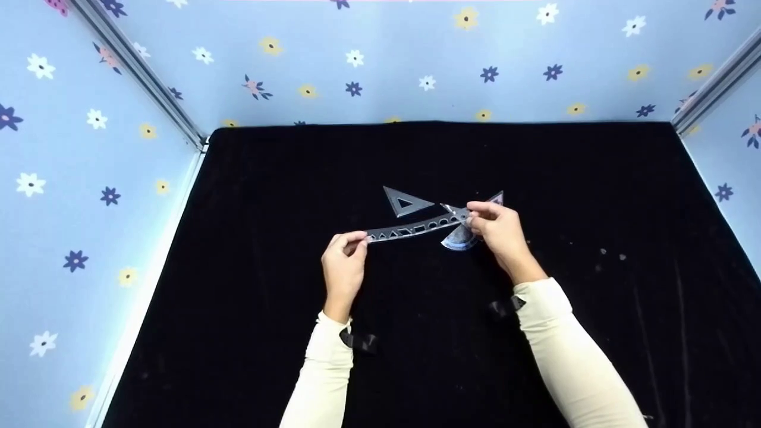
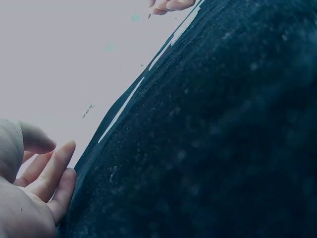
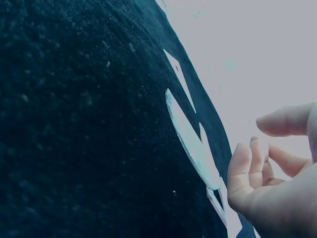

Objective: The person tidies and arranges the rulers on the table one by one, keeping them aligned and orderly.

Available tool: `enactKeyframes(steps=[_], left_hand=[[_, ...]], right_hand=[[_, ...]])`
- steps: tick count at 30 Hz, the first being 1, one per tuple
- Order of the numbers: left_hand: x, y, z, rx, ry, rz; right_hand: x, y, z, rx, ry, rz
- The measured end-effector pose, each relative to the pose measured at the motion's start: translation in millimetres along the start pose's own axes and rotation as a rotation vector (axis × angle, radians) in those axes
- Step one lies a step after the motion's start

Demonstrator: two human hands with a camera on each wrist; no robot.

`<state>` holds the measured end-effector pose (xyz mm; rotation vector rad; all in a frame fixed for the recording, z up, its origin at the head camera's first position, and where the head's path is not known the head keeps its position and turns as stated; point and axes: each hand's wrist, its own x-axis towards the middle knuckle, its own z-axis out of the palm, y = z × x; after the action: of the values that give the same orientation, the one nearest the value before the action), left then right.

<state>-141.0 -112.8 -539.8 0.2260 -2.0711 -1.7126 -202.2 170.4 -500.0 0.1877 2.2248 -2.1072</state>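
Observation:
A clear ruler (image 1: 410,230) with cut-out shapes spans between my hands in the head view, bowed along its length. My left hand (image 1: 343,264) pinches its left end between thumb and fingers. At the other end my right hand (image 1: 502,238) pinches the ruler. Beyond the ruler lies a clear set square (image 1: 404,202) with a triangular hole. Under the ruler's right part a clear protractor (image 1: 459,239) shows, partly hidden. Another pointed clear piece (image 1: 497,198) pokes out behind my right hand, mostly covered. In the wrist views the ruler is hard to make out.
Black cloth (image 1: 285,178) covers the table. Flower-patterned blue panels (image 1: 386,59) rise at the back and both sides, joined by metal posts (image 1: 140,71). A few small pale specks (image 1: 612,254) dot the cloth to the right.

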Motion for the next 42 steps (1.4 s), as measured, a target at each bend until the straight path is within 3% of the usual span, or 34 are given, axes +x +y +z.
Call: enactKeyframes(steps=[5,12,15,22,32,42], left_hand=[[-0.6,3.5,0.8,-0.001,0.026,-0.013],[-5.7,36.3,-4.7,-0.017,0.023,-0.027],[-6.9,41.5,-6.5,-0.022,0.022,-0.022],[-6.8,39.6,-6.9,-0.069,0.036,-0.041],[-5.1,34.0,-7.8,-0.206,0.042,-0.072],[-5.3,31.4,-8.7,-0.267,0.025,-0.121]], right_hand=[[-4.3,1.2,0.9,0.019,-0.006,0.004],[-13.6,6.5,1.3,0.042,-0.028,-0.002],[-18.1,8.9,0.8,0.049,-0.034,0.005],[-26.6,12.4,-1.5,0.052,-0.051,0.021],[-37.9,12.6,-3.1,0.05,-0.054,0.037],[-46.6,16.5,-3.2,0.124,-0.058,0.059]])
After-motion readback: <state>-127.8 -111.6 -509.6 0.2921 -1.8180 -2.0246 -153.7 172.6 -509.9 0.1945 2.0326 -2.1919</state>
